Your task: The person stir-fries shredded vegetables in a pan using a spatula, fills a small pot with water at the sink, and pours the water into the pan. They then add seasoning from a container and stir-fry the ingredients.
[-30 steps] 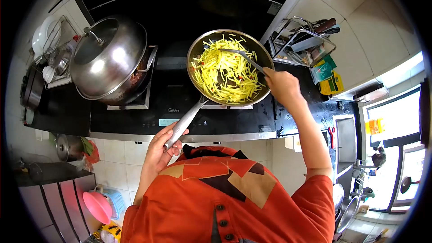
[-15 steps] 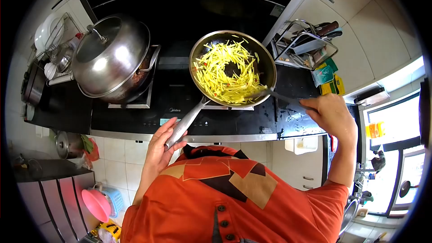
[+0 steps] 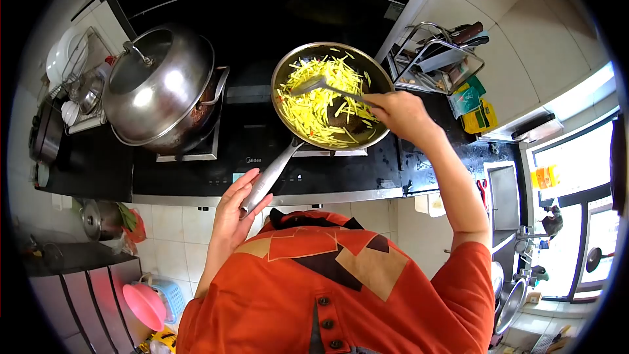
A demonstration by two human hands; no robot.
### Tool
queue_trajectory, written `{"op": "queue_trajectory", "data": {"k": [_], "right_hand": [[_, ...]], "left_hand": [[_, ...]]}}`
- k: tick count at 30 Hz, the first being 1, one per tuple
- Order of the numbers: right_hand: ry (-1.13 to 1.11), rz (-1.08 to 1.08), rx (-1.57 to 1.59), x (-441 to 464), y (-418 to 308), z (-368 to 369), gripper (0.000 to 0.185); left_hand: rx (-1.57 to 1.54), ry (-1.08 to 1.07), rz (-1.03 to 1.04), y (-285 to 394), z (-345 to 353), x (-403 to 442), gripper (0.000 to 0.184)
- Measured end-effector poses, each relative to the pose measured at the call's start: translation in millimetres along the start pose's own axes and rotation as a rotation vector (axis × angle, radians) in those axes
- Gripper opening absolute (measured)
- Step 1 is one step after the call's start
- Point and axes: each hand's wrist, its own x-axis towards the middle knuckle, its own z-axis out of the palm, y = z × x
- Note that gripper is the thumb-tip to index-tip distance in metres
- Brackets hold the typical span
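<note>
A frying pan (image 3: 386, 85) sits on the right burner, its metal handle (image 3: 270, 180) pointing toward me. My left hand (image 3: 232, 213) grips the handle's end, thumb on one side and fingers on the other. Thin yellow-green vegetable strips (image 3: 318, 101) with a few red bits fill much of the pan. Over its right rim, my right hand (image 3: 403, 115) is closed around the handle of a spatula (image 3: 311, 84). The spatula's head rests among the strips at the upper left of the pan, and dark pan bottom shows right of centre.
A lidded wok (image 3: 160, 85) stands on the left burner. To the right are a knife rack (image 3: 445, 56) and yellow and green packets (image 3: 478, 115). A dish rack (image 3: 85, 95) is at far left, a sink (image 3: 504, 196) at right. The counter edge (image 3: 327, 198) runs before me.
My right hand has moved left and upward over the pan. The spatula's head went from the lower right of the pan to the upper left, shifting the strips. My left hand keeps its grip.
</note>
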Motion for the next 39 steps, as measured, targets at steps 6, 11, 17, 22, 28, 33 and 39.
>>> {"op": "queue_trajectory", "data": {"k": [6, 11, 17, 22, 28, 33, 39], "right_hand": [[-0.157, -0.102, -0.263, -10, -10, -29, 0.019], [-0.105, -0.169, -0.393, -1, -18, -57, 0.021], [0.03, -0.396, -0.417, 27, -49, -94, 0.016], [-0.122, -0.394, -0.456, 41, -66, -109, 0.013], [-0.06, -0.48, -0.567, 77, -47, -49, 0.009], [-0.111, -0.27, -0.613, 72, -23, -63, 0.011], [-0.073, -0.332, -0.245, 45, -31, -86, 0.016]], "left_hand": [[-0.016, -0.023, 0.01, 0, -4, 1, 0.039], [-0.035, 0.011, 0.021, -4, -4, 1, 0.037], [-0.007, 0.028, 0.018, -5, -6, 4, 0.036], [-0.011, 0.025, 0.011, -4, -4, 5, 0.036], [0.009, 0.037, 0.011, -3, -6, 6, 0.036], [-0.02, 0.049, -0.001, -2, -4, 4, 0.036], [-0.011, 0.032, -0.018, -3, -4, 7, 0.035]]}}
